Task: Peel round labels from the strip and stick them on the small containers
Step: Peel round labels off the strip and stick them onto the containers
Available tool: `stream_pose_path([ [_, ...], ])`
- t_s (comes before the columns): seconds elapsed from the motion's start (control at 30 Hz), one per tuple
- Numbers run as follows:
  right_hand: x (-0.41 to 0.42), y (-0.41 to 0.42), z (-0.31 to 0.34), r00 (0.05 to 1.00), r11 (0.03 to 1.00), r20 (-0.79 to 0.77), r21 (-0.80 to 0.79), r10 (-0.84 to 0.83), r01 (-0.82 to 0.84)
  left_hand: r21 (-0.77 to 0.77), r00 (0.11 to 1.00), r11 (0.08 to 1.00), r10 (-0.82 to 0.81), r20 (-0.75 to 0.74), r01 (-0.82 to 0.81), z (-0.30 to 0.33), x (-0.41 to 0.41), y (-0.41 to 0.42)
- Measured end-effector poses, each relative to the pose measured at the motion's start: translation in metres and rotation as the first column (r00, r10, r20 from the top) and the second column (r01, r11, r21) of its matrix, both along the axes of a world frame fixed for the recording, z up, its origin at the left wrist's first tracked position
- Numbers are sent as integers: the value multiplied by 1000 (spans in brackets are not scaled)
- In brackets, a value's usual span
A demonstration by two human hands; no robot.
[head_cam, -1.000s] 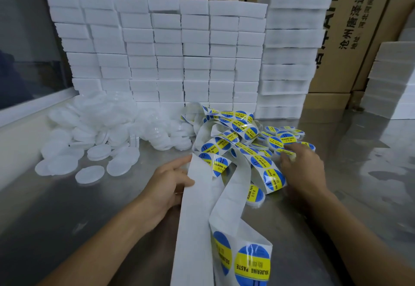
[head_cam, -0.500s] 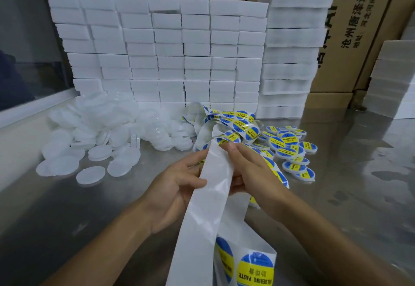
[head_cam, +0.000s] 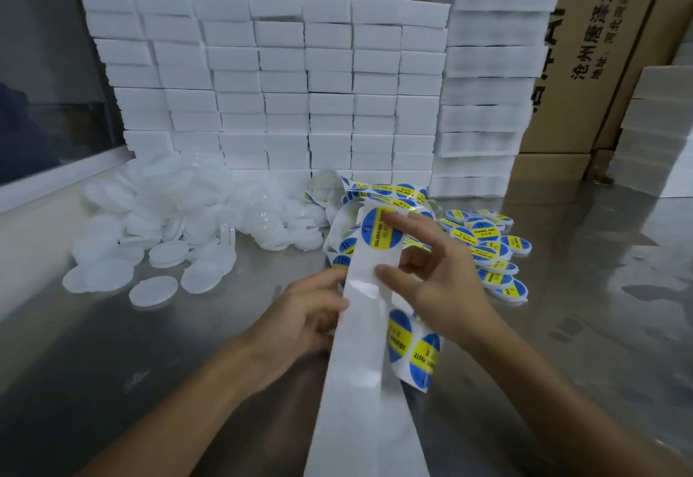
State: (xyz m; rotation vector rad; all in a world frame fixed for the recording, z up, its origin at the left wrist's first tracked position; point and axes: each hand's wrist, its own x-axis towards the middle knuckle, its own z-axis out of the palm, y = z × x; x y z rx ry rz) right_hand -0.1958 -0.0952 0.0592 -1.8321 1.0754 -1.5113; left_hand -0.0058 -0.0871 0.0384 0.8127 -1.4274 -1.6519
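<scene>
The head camera looks forward and down, close over the steel table (head_cam: 112,364), facing stacked white boxes (head_cam: 285,79).

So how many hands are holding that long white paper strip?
2. The left hand grips the strip's left edge; the right hand pinches its right edge, fingertip on a blue-and-yellow round label.
</scene>
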Motion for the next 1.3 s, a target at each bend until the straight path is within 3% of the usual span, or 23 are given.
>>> stream_pose_path([
  [0.13, 6, 2, -10, 961, 985, -277, -169, -6, -42, -95, 973, 968, 231, -17, -232, 1, -3, 2],
  [0.27, 7, 3, -12, 894, 945, -434, -324, -113, -38, -125, 919, 911, 393, -19, -392, 1, -5, 1],
  [0.47, 5, 1, -11, 846, 877, -417, -467, -333, 115, -153, 879, 872, 475, 31, -466, 1, -6, 1],
  [0.67, 6, 5, -7, 773, 801, -517, -598, -366, -20, -178, 889, 881, 454, 62, -438, 2, -9, 4],
  [0.93, 13, 7, -4, 727, 765, -527, -644, -439, -5, -342, 881, 844, 465, 83, -414, 4, -11, 7],
  [1.0, 15, 8, -5, 752, 793, -508, -608, -420, 32, -365, 884, 839, 461, 83, -403, 5, -10, 8],
  [1.1, 15, 9, -8, 879, 903, -389, -419, -277, 99, -383, 885, 839, 454, 104, -385, 4, -10, 7],
  [1.2, 14, 7, -8, 983, 990, -123, -43, -139, 135, -369, 872, 841, 470, 137, -396, 0, -8, 5],
  [1.3, 10, 0, -4, 971, 941, 201, 334, -130, 57, -342, 837, 821, 527, 148, -457, -1, -3, 3],
])
